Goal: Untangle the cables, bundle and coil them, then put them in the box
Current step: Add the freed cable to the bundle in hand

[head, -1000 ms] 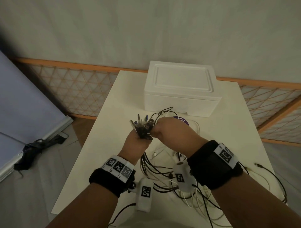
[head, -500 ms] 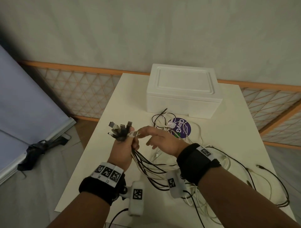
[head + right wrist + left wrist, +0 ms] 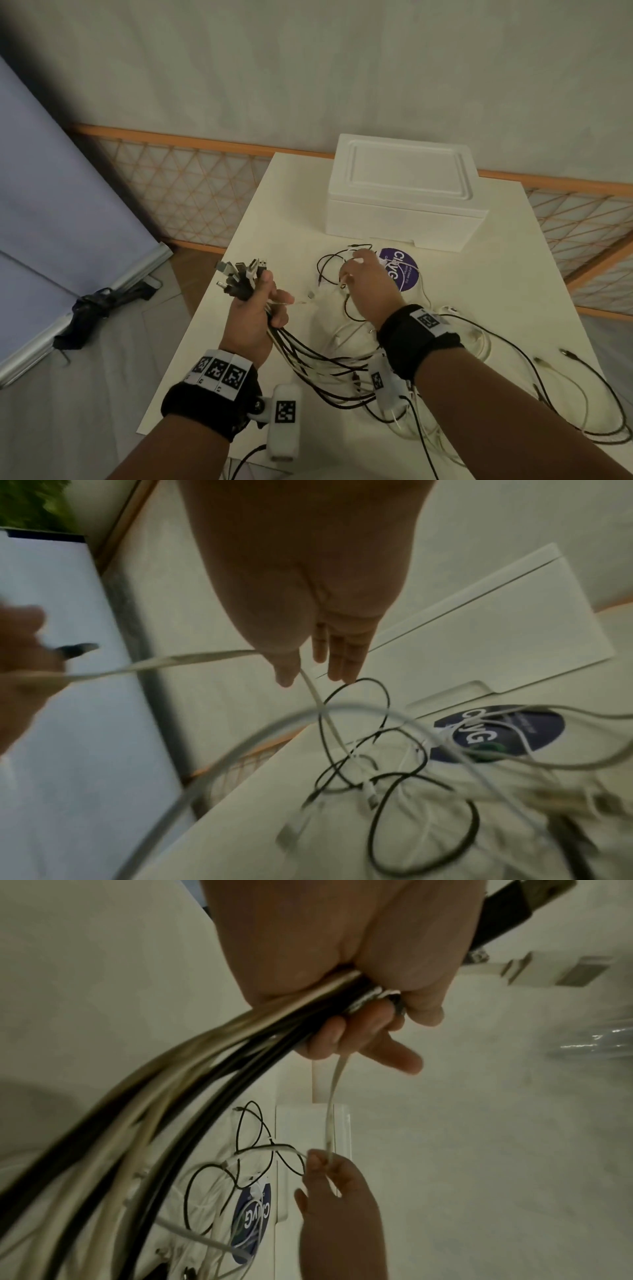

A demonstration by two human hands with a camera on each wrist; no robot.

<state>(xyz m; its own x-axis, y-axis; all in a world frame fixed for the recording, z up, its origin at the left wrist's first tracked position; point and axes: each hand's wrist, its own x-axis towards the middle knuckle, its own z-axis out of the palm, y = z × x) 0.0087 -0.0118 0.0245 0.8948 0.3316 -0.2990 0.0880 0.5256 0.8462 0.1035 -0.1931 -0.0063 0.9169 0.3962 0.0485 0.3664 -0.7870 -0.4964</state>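
Observation:
My left hand (image 3: 274, 305) grips a bundle of black and white cables (image 3: 308, 353), its USB plugs (image 3: 243, 274) fanned out above the fist; in the left wrist view the bundle (image 3: 205, 1056) runs out under my curled fingers. My right hand (image 3: 356, 270) is further right over the table and pinches a thin white cable (image 3: 330, 1118) that stretches back to my left hand. In the right wrist view that cable (image 3: 171, 661) passes between thumb and fingers. The white foam box (image 3: 404, 192) stands at the back of the table with its lid on.
Loose black and white cables (image 3: 513, 377) lie tangled over the right and near part of the cream table (image 3: 274, 212). A round purple label (image 3: 399, 270) lies in front of the box. A wooden lattice rail (image 3: 178, 192) runs behind the table; the floor drops off on the left.
My right hand has left the plug ends and moved right and away, drawing a thin white cable out. My left hand has shifted left with the bundle.

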